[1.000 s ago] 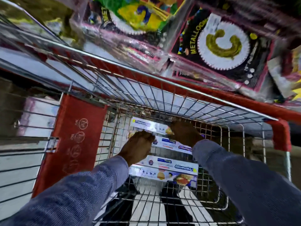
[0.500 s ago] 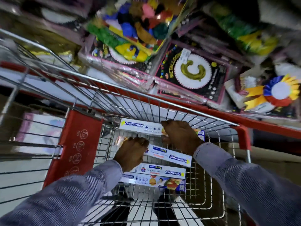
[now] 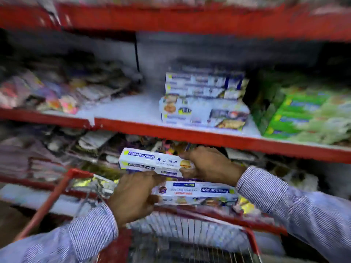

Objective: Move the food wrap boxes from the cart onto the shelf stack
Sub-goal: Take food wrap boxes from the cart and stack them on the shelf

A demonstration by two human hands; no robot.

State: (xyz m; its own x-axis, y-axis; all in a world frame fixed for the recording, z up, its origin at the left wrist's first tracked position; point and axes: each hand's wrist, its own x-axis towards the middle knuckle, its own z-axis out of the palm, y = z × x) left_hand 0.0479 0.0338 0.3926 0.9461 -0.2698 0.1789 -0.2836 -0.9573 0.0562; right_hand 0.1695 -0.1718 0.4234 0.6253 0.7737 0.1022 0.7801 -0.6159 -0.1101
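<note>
I hold long white-and-blue food wrap boxes in the air above the red-rimmed cart [image 3: 224,218]. My right hand [image 3: 209,164] grips the right end of the upper box [image 3: 150,161]. My left hand [image 3: 133,196] grips the left end of the lower box [image 3: 197,193], just below and nearer to me. On the middle shelf [image 3: 133,108], above and beyond my hands, stands a stack of the same boxes [image 3: 204,98]. The whole view is blurred by motion.
The shelf's red front edge [image 3: 190,133] runs just above my hands. Green boxes [image 3: 302,114] fill the shelf right of the stack; mixed packets [image 3: 57,92] lie at its left. A lower shelf behind the cart holds party goods [image 3: 91,147].
Both hands have lifted the boxes out of the cart basket to above its rim. The view has swung up from the cart to the shelves.
</note>
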